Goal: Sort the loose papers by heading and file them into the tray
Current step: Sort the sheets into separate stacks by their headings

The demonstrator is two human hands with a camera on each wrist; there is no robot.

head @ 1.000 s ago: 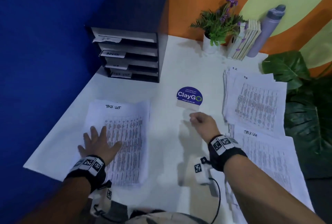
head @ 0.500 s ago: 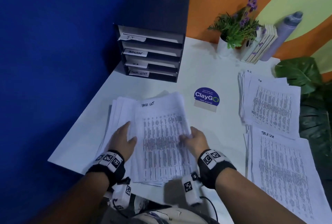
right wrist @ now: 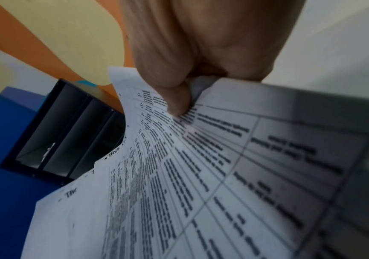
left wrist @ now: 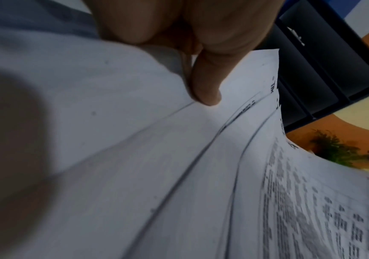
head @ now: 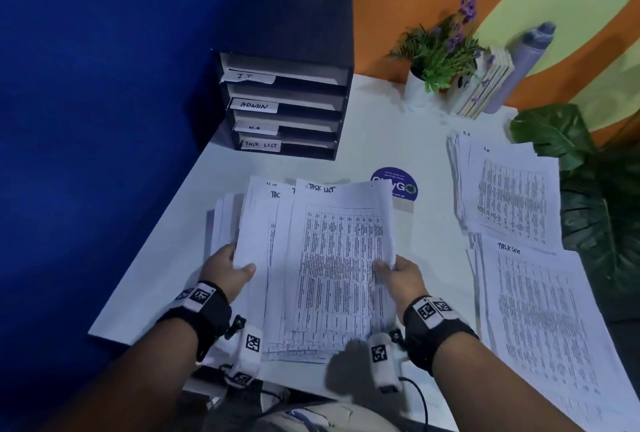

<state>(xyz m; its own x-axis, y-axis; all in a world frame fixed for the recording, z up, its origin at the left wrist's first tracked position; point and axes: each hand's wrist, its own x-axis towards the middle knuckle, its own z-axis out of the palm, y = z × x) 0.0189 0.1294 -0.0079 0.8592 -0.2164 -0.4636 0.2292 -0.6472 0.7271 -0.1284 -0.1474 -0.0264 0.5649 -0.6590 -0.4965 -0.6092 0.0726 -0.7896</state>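
Landmark: the black file tray (head: 287, 85) at the back left of the white table (head: 388, 126), with four slots labelled IT, ADMIN, H.R and TASK LIST from top to bottom.
Held stack: a fanned stack of papers (head: 332, 265) headed TASK LIST, lifted off the table in front of the tray, nearer the person.
Left hand: the left hand (head: 227, 272) grips the stack's left edge, thumb on top, fingers underneath.
Right hand: the right hand (head: 401, 275) pinches the stack's right edge, thumb pressed on the printed top sheet.
H.R pile: a pile (head: 509, 192) lying flat, well to the right of the tray.
Second task pile: another pile (head: 540, 324) right of the tray and nearest the person, touching the H.R pile.
Sticker: a round blue sticker (head: 403, 185) in front of the tray, partly covered by the held stack.
Back items: a potted plant (head: 436, 57), books (head: 485, 85) and a bottle (head: 519, 64), right of the tray against the wall.
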